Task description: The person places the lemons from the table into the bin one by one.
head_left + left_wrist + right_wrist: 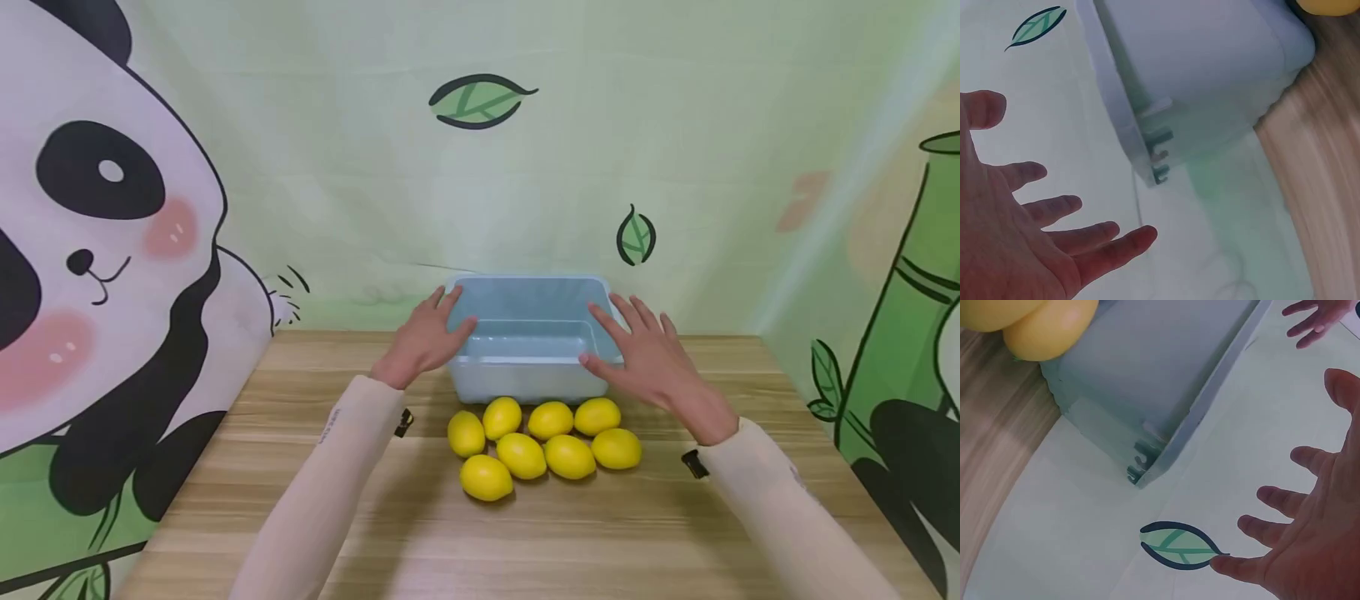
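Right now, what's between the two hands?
The bin: the head view shows it between the left hand and the right hand.

Off-wht. long sleeves (318, 500) are worn, cuffs (382, 392) set well behind fingers (1116, 251); sm. gry. lettering (328, 425) is printed on L sleeve; blk. clip (404, 422) seen nr. ea. cuff.

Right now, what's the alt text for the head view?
The left hand and right hand, both open, hover at either end of a pale blue tub. Eight lemons lie before it on a wooden table, against a panda-print backdrop.
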`<action>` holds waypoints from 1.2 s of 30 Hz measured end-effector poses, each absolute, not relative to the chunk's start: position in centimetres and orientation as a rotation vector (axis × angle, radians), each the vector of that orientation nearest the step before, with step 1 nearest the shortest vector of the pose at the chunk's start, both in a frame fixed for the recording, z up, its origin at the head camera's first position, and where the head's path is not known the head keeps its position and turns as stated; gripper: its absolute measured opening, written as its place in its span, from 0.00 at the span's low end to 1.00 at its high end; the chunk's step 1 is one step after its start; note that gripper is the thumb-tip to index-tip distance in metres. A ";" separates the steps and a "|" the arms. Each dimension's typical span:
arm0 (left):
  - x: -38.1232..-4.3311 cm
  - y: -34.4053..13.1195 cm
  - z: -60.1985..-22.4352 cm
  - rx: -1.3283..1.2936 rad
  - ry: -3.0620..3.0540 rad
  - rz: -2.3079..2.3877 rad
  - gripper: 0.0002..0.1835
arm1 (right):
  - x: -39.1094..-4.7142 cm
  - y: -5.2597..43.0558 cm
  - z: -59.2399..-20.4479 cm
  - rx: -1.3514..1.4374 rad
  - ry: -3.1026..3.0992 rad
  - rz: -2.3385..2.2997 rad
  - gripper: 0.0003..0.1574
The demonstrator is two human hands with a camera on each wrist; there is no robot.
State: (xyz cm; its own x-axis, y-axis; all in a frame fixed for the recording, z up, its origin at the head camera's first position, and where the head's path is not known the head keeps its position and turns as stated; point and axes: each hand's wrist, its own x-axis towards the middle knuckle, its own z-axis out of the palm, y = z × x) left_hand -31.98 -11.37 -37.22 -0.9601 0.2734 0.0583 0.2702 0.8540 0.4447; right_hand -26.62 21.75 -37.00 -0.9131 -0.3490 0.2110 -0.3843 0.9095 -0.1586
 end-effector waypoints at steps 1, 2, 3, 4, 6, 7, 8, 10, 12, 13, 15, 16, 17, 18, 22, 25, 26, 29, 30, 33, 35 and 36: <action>-32.0 -11.5 -37.3 0.442 3.022 0.732 0.40 | -26.5 21.8 -37.1 0.563 -2.892 0.294 0.49; -32.1 -11.5 -37.4 0.439 3.024 0.741 0.39 | -26.3 21.8 -37.2 0.568 -2.888 0.299 0.49; -32.1 -11.6 -37.5 0.431 3.025 0.750 0.39 | -26.1 21.9 -37.3 0.574 -2.884 0.308 0.49; -32.2 -11.7 -37.7 0.424 3.025 0.757 0.39 | -25.9 21.9 -37.4 0.582 -2.875 0.308 0.49; -32.2 -11.8 -37.8 0.407 3.016 0.781 0.39 | -25.4 22.1 -37.9 0.603 -2.852 0.307 0.49; -32.2 -11.9 -38.0 0.400 3.010 0.795 0.39 | -25.3 22.1 -38.1 0.613 -2.842 0.306 0.48; -32.3 -11.9 -38.1 0.389 3.003 0.811 0.39 | -25.0 22.1 -38.4 0.621 -2.827 0.307 0.48; -32.3 -12.1 -38.3 0.369 2.991 0.841 0.40 | -24.7 22.2 -38.9 0.629 -2.800 0.298 0.47; -32.3 -12.2 -38.5 0.351 2.976 0.880 0.39 | -24.3 22.3 -39.2 0.632 -2.781 0.305 0.47; -32.3 -12.3 -38.7 0.339 2.967 0.904 0.39 | -24.1 22.3 -39.4 0.631 -2.775 0.311 0.47; -32.4 -12.4 -38.8 0.314 2.945 0.952 0.39 | -23.7 22.4 -39.6 0.628 -2.757 0.319 0.46; -32.4 -12.5 -38.9 0.305 2.933 0.981 0.39 | -23.5 22.4 -39.7 0.627 -2.750 0.326 0.45; -32.5 -12.5 -39.0 0.297 2.923 1.006 0.39 | -23.3 22.4 -39.9 0.624 -2.747 0.334 0.44; -32.5 -12.5 -39.1 0.292 2.914 1.029 0.39 | -23.1 22.4 -40.0 0.621 -2.744 0.338 0.43; -32.7 -12.6 -39.5 0.279 2.885 1.123 0.39 | -22.4 22.3 -40.6 0.637 -2.729 0.321 0.38; -32.9 -12.7 -39.7 0.259 2.861 1.169 0.38 | -21.8 22.2 -41.2 0.681 -2.709 0.283 0.35; -32.9 -12.7 -39.7 0.252 2.856 1.173 0.38 | -21.6 22.2 -41.4 0.695 -2.705 0.272 0.34; -32.9 -12.8 -39.8 0.238 2.821 1.213 0.37 | -21.0 22.1 -42.1 0.728 -2.706 0.250 0.32; -32.9 -12.8 -39.8 0.235 2.810 1.226 0.37 | -20.9 22.1 -42.4 0.730 -2.713 0.246 0.32; -32.9 -12.8 -39.9 0.230 2.771 1.270 0.36 | -20.6 22.2 -43.2 0.712 -2.765 0.257 0.31; -32.9 -12.7 -40.0 0.224 2.753 1.291 0.36 | -20.5 22.2 -43.8 0.691 -2.803 0.267 0.32; -33.0 -12.7 -40.1 0.221 2.745 1.300 0.35 | -20.5 22.3 -44.0 0.680 -2.820 0.278 0.32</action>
State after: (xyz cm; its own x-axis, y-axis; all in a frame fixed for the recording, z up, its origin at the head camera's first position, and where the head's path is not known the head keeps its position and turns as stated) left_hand -32.96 -12.71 -40.08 -0.9848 0.1718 -0.0254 0.0892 0.6260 0.7747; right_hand -20.52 22.26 -44.04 -0.8668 -0.4242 0.2622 -0.4673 0.8746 -0.1296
